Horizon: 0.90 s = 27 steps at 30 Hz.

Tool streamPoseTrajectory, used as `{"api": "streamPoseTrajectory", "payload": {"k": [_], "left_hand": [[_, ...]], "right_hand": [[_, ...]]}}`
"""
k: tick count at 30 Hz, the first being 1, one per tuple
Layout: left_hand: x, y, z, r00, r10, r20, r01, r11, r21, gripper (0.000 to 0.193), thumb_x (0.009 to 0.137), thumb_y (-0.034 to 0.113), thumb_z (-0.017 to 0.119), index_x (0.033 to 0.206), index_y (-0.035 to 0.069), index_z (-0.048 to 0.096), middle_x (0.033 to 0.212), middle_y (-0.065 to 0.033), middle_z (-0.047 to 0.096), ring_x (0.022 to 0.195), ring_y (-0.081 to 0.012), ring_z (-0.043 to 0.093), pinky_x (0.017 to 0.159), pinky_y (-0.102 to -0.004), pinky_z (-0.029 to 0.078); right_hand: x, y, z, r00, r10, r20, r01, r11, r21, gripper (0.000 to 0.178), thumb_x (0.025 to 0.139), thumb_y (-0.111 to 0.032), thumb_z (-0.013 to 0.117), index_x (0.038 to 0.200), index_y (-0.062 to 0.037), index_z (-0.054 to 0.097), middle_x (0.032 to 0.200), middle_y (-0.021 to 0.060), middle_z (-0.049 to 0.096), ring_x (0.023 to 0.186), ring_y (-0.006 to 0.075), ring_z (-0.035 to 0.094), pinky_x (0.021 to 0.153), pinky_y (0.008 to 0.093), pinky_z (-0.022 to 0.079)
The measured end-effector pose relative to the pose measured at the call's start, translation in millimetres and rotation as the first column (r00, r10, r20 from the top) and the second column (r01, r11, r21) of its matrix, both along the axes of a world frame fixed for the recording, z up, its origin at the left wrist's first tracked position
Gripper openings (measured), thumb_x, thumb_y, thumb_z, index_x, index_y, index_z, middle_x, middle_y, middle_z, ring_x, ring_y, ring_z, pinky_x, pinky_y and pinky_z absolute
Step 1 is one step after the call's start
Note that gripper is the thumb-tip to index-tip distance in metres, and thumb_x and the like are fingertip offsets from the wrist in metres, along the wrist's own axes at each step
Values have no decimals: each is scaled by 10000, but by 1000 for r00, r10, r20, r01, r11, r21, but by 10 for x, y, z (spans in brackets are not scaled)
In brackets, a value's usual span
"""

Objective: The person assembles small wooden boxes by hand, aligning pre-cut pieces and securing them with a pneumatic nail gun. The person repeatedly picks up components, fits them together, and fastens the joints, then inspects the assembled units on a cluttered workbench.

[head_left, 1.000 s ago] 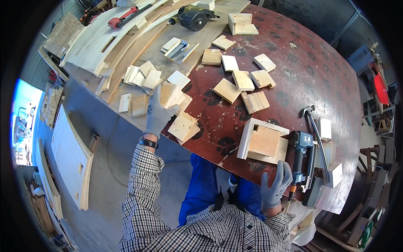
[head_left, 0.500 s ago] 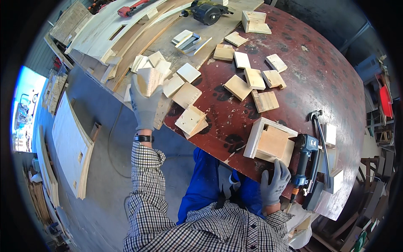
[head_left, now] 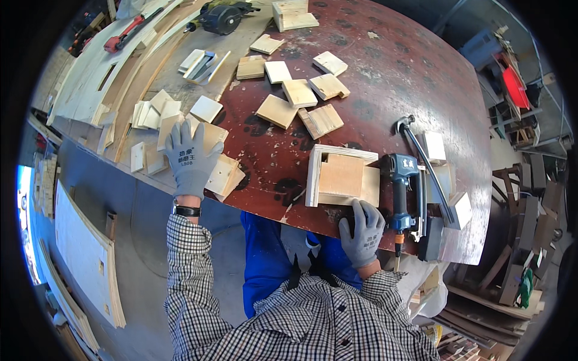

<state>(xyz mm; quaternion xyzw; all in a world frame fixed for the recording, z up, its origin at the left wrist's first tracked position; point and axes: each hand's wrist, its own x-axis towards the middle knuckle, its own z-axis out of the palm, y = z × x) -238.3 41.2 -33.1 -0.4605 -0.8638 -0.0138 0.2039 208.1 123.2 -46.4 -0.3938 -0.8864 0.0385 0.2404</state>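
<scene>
Head view, left hand [head_left: 189, 155] spread over wooden blocks [head_left: 214, 138], right hand [head_left: 363, 233] loosely curled at box [head_left: 341, 177]

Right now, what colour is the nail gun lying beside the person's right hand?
The nail gun is dark blue with a blackish grip, best seen in the head view.

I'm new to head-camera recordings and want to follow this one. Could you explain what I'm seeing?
There is no robot here, just a person in grey gloves. Every picture comes from a camera worn on their head, looking down; its fisheye lens bends straight edges. The left hand is spread over wooden pieces; whether it grips one is hard to tell. The right hand is at the near side of a wooden box, holding nothing visible. On the red-brown table also lie a blue tool, probably a nailer, and a hammer.
</scene>
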Motion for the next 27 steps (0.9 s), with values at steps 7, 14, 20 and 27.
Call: {"api": "streamPoseTrajectory", "payload": {"k": [7, 14, 20, 27], "left_hand": [[157, 277, 335, 990, 108, 96, -65, 928, -368, 646, 1008, 628, 566, 1393, 128, 704, 1393, -171, 694, 1494, -456, 376, 1196, -620, 270], [-26, 773, 469, 901, 389, 191, -190, 751, -632, 900, 787, 666, 772, 1502, 152, 588, 1518, -161, 626, 1449, -381, 524, 1170, -509, 411], [-205, 790, 388, 893, 351, 281, -126, 794, -594, 989, 710, 616, 889, 1493, 102, 573, 1485, -178, 632, 1403, -389, 563, 1157, -485, 458], [-526, 657, 148, 739, 209, 641, 60, 927, -371, 888, 680, 422, 969, 1392, 32, 610, 1352, -181, 664, 1284, -320, 636, 1072, -430, 525]], "right_hand": [[1, -18, -26, 999, -27, -27, 27, 1000, 6, 586, 893, -270, 751, 1433, -95, 607, 1367, 78, 572, 1265, 316, 534, 1034, 483, 443], [8, -33, -10, 996, -51, -71, 52, 999, 8, 531, 913, -285, 717, 1399, -98, 618, 1368, 78, 581, 1282, 304, 544, 1009, 494, 465], [65, -20, -9, 994, -64, -92, 62, 998, -24, 525, 929, -295, 694, 1403, -84, 612, 1354, 84, 587, 1282, 295, 555, 1023, 514, 470], [32, -43, -39, 996, -44, -76, 41, 998, -41, 519, 945, -301, 682, 1406, -79, 596, 1369, 82, 567, 1307, 281, 536, 1047, 510, 460]]}}
